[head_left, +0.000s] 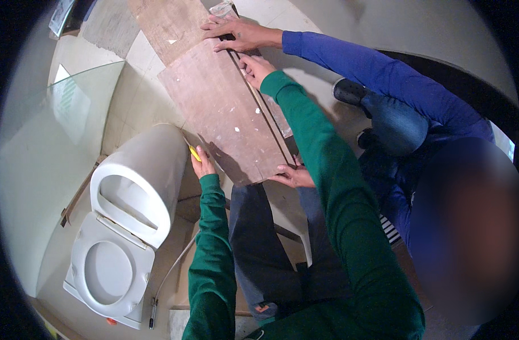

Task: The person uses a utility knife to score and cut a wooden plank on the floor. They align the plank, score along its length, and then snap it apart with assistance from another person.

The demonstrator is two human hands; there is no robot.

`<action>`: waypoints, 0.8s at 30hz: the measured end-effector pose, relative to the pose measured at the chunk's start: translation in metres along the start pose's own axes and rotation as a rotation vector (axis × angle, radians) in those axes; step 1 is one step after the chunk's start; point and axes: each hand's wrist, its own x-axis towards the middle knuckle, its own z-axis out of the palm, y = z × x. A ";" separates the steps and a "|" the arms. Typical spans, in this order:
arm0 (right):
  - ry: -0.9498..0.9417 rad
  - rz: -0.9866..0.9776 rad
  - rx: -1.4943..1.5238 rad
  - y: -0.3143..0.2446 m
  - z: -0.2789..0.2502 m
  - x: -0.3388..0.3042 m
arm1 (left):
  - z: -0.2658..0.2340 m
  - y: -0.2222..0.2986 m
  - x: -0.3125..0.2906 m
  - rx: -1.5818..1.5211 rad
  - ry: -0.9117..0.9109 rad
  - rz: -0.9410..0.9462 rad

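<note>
My left hand (201,162) is closed around a yellow utility knife (195,153), its tip pointing away from me beside the toilet. A reddish-brown board (214,107) lies over my knees and reaches forward. Along its right side runs a long narrow strip (263,107) with a dark edge. My right hand (256,70) grips that strip near its far end, fingers curled over it. A co-worker in blue presses the board's far corner with one hand (242,35); the other hand (296,175) holds the near right corner.
To my left stands a white toilet (174,141) with its lid up, behind a curved glass panel (55,141). Another brown board (168,28) lies beyond the first. A hose with a sprayer (152,311) lies by the toilet. The co-worker crouches close on my right.
</note>
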 end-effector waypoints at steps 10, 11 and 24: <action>0.059 -0.076 -0.004 0.006 0.005 -0.002 | 0.002 -0.003 -0.001 0.014 -0.005 -0.039; 0.052 -0.060 0.011 0.006 0.005 -0.002 | 0.001 -0.004 -0.001 -0.013 -0.019 -0.009; 0.070 -0.059 0.014 0.006 0.006 -0.003 | 0.005 -0.004 -0.007 0.115 0.005 0.151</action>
